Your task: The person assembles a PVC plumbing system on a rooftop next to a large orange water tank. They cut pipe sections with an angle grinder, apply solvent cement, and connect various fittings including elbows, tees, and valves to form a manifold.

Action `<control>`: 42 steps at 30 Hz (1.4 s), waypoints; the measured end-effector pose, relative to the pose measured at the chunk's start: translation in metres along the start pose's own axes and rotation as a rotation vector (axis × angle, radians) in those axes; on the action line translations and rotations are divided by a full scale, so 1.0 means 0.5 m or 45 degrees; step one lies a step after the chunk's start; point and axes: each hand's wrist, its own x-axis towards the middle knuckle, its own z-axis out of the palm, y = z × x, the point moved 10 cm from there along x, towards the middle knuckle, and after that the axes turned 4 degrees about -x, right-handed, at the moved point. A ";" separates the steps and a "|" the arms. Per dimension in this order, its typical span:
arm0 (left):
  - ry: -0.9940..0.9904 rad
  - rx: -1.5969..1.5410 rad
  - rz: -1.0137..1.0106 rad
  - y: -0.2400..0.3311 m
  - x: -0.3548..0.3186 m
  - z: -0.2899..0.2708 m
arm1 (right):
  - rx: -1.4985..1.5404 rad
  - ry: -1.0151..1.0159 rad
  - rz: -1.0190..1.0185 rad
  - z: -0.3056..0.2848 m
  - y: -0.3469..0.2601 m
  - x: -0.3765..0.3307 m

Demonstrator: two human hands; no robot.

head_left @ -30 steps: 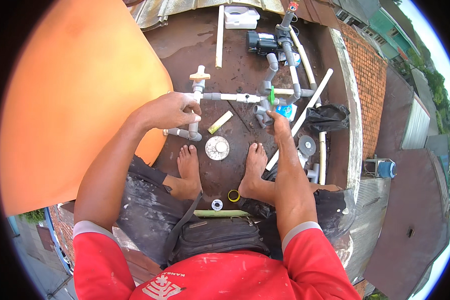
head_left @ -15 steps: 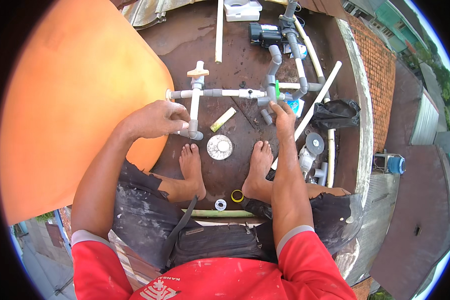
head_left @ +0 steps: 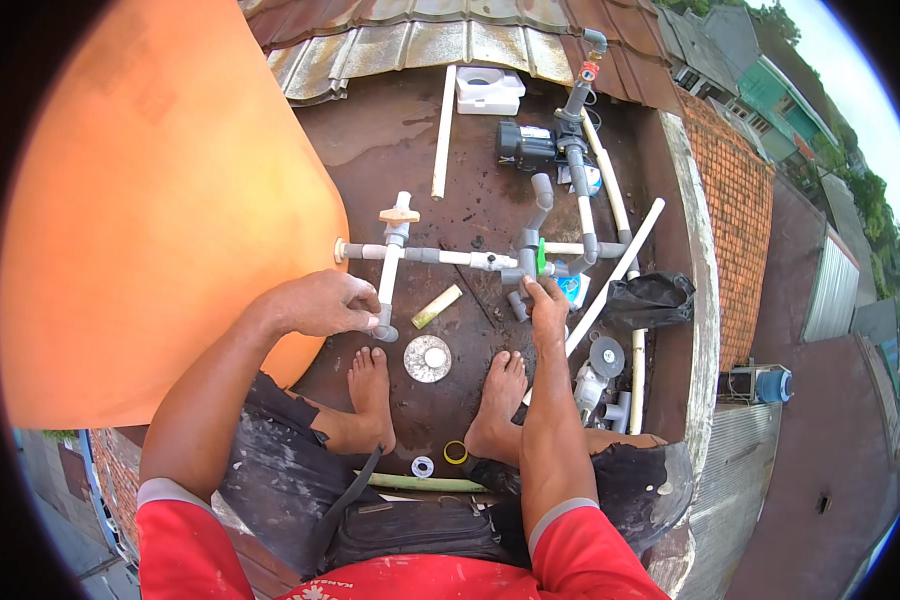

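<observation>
Grey-and-white plastic pipe assembly (head_left: 450,257) at frame centre, left hand (head_left: 322,303) closed around its short vertical branch (head_left: 388,300) and right hand (head_left: 548,305) pinching the grey fitting (head_left: 523,272) beside the green valve handle (head_left: 541,256); uneven twisting might crack a joint.

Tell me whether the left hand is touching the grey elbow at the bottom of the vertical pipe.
Touching. The head view shows the left hand with its fingers wrapped against the grey elbow at the vertical pipe's lower end, no gap visible.
</observation>
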 end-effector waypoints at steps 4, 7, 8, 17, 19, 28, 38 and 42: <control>0.013 0.023 0.024 -0.016 -0.001 0.003 | 0.026 -0.037 -0.012 0.014 -0.003 -0.005; 0.016 0.020 0.021 -0.020 -0.005 0.003 | 0.051 -0.017 0.005 0.014 -0.001 -0.007; 0.016 0.022 0.025 -0.014 -0.004 0.002 | 0.052 -0.008 0.000 0.008 0.000 -0.005; -0.045 0.027 -0.077 0.002 -0.012 0.002 | 0.016 -0.007 -0.014 0.006 0.002 -0.001; -0.036 0.036 -0.030 -0.006 -0.009 0.005 | 0.023 -0.010 -0.011 0.008 0.001 0.000; -0.043 0.033 -0.065 -0.001 -0.014 0.003 | 0.009 0.002 0.012 0.010 -0.004 -0.007; -0.046 0.039 -0.056 -0.008 -0.014 0.004 | 0.028 -0.018 -0.018 0.011 -0.003 -0.003; -0.051 0.038 -0.069 -0.005 -0.014 0.003 | 0.033 -0.011 0.001 0.007 0.002 -0.004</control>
